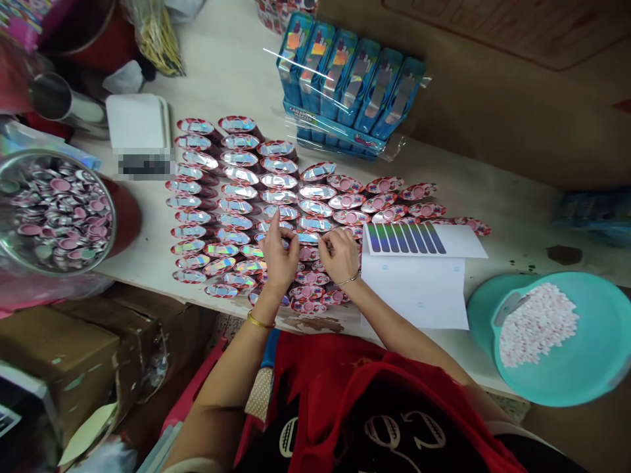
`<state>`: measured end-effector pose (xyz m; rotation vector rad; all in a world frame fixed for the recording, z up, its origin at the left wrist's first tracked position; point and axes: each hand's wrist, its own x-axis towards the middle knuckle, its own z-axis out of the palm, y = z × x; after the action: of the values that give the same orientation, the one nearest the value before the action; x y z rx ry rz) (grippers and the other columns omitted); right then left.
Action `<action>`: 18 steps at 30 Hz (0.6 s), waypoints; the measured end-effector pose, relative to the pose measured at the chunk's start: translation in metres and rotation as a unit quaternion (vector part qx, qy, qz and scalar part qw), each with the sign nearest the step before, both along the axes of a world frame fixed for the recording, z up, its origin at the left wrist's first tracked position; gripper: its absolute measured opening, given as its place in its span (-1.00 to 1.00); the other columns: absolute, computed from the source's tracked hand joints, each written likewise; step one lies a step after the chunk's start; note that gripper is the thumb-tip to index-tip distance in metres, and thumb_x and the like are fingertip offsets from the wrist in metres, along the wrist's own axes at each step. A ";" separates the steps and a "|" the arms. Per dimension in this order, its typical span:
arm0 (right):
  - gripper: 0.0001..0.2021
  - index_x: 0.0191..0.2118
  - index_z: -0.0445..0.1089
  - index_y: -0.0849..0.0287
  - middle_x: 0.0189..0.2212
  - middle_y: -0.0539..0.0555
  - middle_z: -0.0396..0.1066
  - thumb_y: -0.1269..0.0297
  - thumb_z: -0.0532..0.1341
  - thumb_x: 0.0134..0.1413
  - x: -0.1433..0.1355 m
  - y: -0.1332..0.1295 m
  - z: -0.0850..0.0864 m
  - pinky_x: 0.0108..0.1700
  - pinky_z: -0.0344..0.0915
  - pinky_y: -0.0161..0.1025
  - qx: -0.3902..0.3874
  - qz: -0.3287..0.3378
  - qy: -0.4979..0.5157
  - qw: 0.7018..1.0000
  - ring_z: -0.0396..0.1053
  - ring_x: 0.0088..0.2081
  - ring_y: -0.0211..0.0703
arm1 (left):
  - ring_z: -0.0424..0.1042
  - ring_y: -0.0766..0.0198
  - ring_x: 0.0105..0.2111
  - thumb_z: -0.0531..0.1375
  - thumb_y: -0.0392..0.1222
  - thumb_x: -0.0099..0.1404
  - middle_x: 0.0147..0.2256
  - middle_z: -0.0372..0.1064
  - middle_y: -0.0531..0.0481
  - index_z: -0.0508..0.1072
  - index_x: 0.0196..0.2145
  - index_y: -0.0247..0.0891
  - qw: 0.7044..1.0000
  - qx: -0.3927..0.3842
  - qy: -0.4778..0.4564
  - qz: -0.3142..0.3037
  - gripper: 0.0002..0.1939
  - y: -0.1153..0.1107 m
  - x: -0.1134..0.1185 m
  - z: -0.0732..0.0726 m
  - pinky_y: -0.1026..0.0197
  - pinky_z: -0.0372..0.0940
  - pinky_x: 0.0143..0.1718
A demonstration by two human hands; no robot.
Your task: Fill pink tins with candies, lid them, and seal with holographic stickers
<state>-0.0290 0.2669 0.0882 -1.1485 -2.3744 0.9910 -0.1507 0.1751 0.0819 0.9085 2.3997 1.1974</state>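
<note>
Many small oval packs with red edges stand in rows on the table. Those to the left, such as this oval pack [192,186], carry shiny silver strips on top. Others, like this oval pack [384,185], show a bare pink round top. Between my hands is a shiny sticker strip [308,238] on the top of one pack. The thumb and fingers of my left hand [280,257] pinch at its left end. At its right end my right hand [341,255] is closed in a pinch. The fingertips partly hide the strip's ends.
A white sheet of dark shiny strips [407,238] lies on the right, beside a turquoise tub [601,328] of small white pieces. Blue boxed packs [340,79] stand at the back. Left are a metal bowl [114,226] of pink caps and a white scale [138,121].
</note>
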 end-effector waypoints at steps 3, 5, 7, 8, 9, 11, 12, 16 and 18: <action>-0.79 -0.43 0.30 0.13 -0.39 0.13 0.35 0.27 0.07 0.23 -0.001 -0.002 -0.003 -0.14 0.14 -0.10 0.032 0.009 -0.042 0.999 0.23 -0.24 -0.02 | 0.35 0.21 -0.26 0.18 -0.27 0.21 -0.33 0.41 -0.01 0.08 0.29 -0.22 0.998 -0.042 0.041 -0.006 -0.29 0.000 -0.001 -0.006 0.10 0.12 -0.12; -0.79 -0.42 0.31 0.13 -0.38 0.14 0.35 0.27 0.06 0.23 -0.002 -0.004 -0.007 -0.13 0.13 -0.09 0.038 0.017 -0.061 0.997 0.23 -0.23 0.00 | 0.34 0.18 -0.24 0.18 -0.27 0.21 -0.33 0.42 -0.02 0.07 0.29 -0.24 0.997 -0.054 0.054 -0.009 -0.29 0.000 -0.001 -0.011 0.08 0.09 -0.10; -0.81 -0.39 0.31 0.13 -0.37 0.15 0.35 0.27 0.05 0.22 -0.004 -0.006 -0.010 -0.13 0.14 -0.07 0.036 0.015 -0.071 0.997 0.23 -0.22 0.01 | 0.34 0.14 -0.22 0.18 -0.26 0.21 -0.33 0.42 -0.03 0.09 0.28 -0.24 0.996 -0.063 0.062 -0.012 -0.30 0.000 0.000 -0.015 0.05 0.08 -0.08; -0.84 -0.35 0.32 0.14 -0.35 0.16 0.36 0.27 0.05 0.21 -0.004 -0.006 -0.012 -0.12 0.14 -0.07 0.034 0.009 -0.072 0.997 0.24 -0.21 0.02 | 0.33 0.13 -0.20 0.18 -0.25 0.21 -0.34 0.42 -0.03 0.10 0.27 -0.24 0.996 -0.065 0.065 -0.012 -0.31 0.001 0.000 -0.017 0.04 0.08 -0.07; -0.86 -0.29 0.33 0.15 -0.33 0.17 0.37 0.28 0.05 0.20 -0.005 -0.006 -0.013 -0.11 0.15 -0.05 0.031 0.001 -0.069 0.997 0.25 -0.20 0.03 | 0.33 0.12 -0.19 0.18 -0.24 0.21 -0.34 0.41 -0.03 0.12 0.26 -0.25 0.996 -0.065 0.066 -0.012 -0.33 0.001 0.000 -0.018 0.04 0.08 -0.06; -0.79 -0.11 0.32 0.19 -0.27 0.20 0.38 0.32 0.05 0.17 -0.005 -0.004 -0.013 -0.08 0.17 -0.03 0.026 -0.010 -0.054 0.998 0.26 -0.16 0.05 | 0.31 0.10 -0.16 0.18 -0.23 0.22 -0.31 0.40 -0.06 0.17 0.23 -0.25 0.996 -0.055 0.071 -0.005 -0.38 0.002 0.000 -0.017 0.03 0.09 -0.04; -0.73 -0.03 0.29 0.21 -0.23 0.21 0.38 0.33 0.04 0.17 -0.004 -0.004 -0.011 -0.06 0.18 -0.02 0.022 -0.008 -0.040 0.999 0.27 -0.15 0.06 | 0.31 0.10 -0.15 0.18 -0.21 0.23 -0.27 0.38 -0.08 0.20 0.20 -0.26 0.996 -0.044 0.074 0.001 -0.42 0.002 -0.001 -0.015 0.03 0.10 -0.04; -0.63 0.11 0.22 0.20 -0.17 0.21 0.35 0.24 0.04 0.22 0.006 -0.003 0.002 -0.07 0.26 -0.06 -0.040 -0.014 0.054 0.998 0.29 -0.14 -0.01 | 0.28 0.17 -0.14 0.22 -0.11 0.23 -0.19 0.30 -0.09 0.35 -0.08 -0.24 0.997 0.041 0.044 0.039 -0.68 -0.004 -0.001 0.012 0.09 0.16 -0.03; -0.60 0.10 0.25 0.18 -0.15 0.19 0.33 0.10 0.09 0.21 0.011 -0.007 0.009 -0.14 0.30 -0.13 -0.121 -0.058 0.098 0.986 0.31 -0.20 -0.09 | 0.29 0.23 -0.17 0.24 -0.08 0.22 -0.23 0.27 -0.04 0.34 -0.21 -0.22 0.994 0.086 -0.030 0.064 -0.76 -0.011 0.002 0.030 0.16 0.20 -0.08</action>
<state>-0.0177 0.2600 0.0969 -1.1955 -2.0517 1.3127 -0.1485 0.1644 0.1114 0.7649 2.3667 1.4763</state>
